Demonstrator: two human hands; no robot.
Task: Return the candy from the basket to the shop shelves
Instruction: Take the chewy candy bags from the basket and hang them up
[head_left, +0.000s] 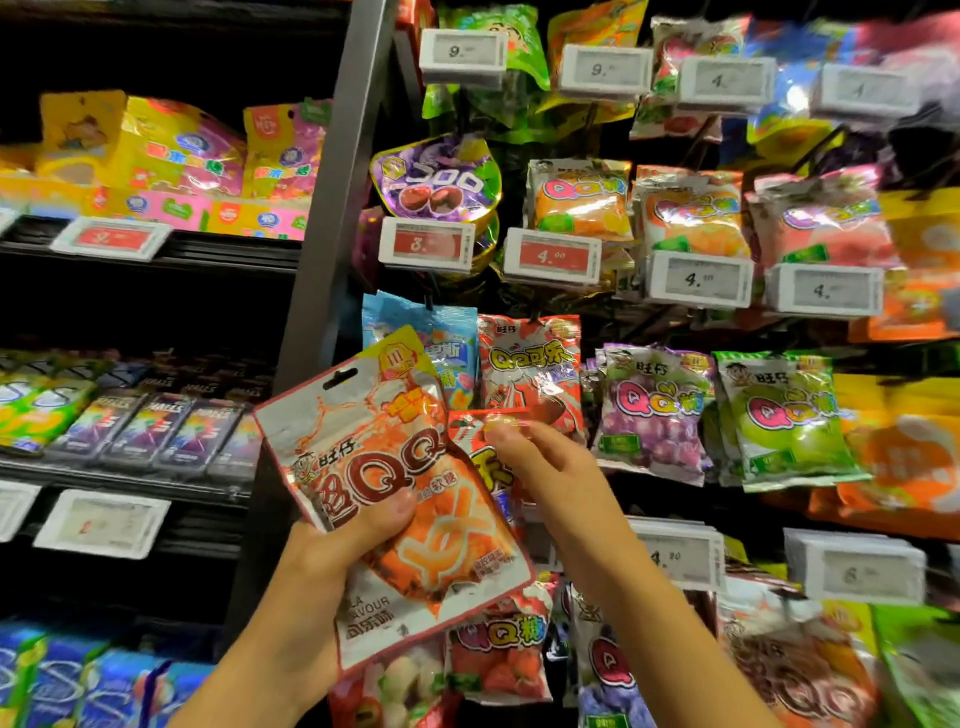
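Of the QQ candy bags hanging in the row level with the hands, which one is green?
The green apple QQ bag, hanging rightmost of that row's QQ bags, beside the purple grape bag; the red cola bag hangs left of both.

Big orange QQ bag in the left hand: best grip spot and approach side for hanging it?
Probably the flat top strip of the orange QQ bag, beside its hang slot, pinched from the right. The bag tilts left with the strip free, while the left hand holds the bulging lower middle. The right hand is already close, though it pinches a smaller red packet.
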